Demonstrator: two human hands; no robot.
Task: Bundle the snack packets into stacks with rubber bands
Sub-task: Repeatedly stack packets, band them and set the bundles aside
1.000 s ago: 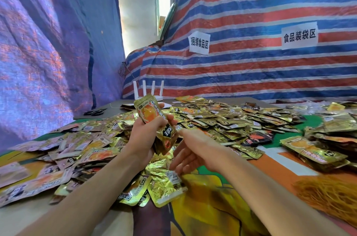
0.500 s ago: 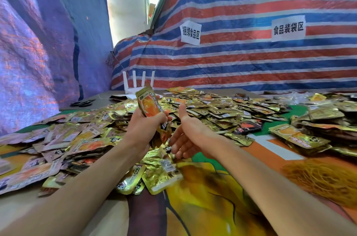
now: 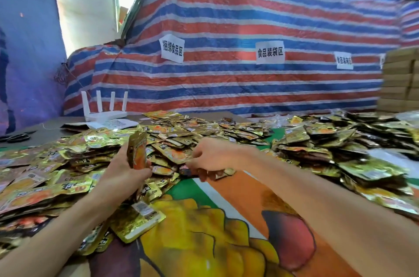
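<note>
Where the red, white and blue striped tarpaulin (image 3: 226, 15) fills the upper middle and right of the head view, three white paper signs are stuck to it. The left sign (image 3: 171, 48) reads 捆绑食品区 and the middle sign (image 3: 270, 52) reads 食品装袋区. The third sign (image 3: 344, 60), further right, is too blurred to read. Gold and orange snack packets (image 3: 204, 131) lie heaped across the middle of the frame from edge to edge, and their print is too smeared to make out. At centre left the left hand (image 3: 125, 171) has its fingers and thumb clamped round the lower end of a held stack (image 3: 136, 152) of packets, which stands upright above the heap. Just right of it the right hand (image 3: 213, 156) is palm down, its fingers curled into the near edge of the heap. Blur hides whether they pinch a packet. A printed cloth (image 3: 204, 236) with yellow and orange shapes covers the lower middle. Behind the heap at left stands a white router (image 3: 104, 113) with four aerials, and black scissors (image 3: 15, 137) lie at the far left. A blue sheet (image 3: 27, 54) hangs at upper left, and stacked cardboard boxes (image 3: 401, 81) rise at the right edge.
</note>
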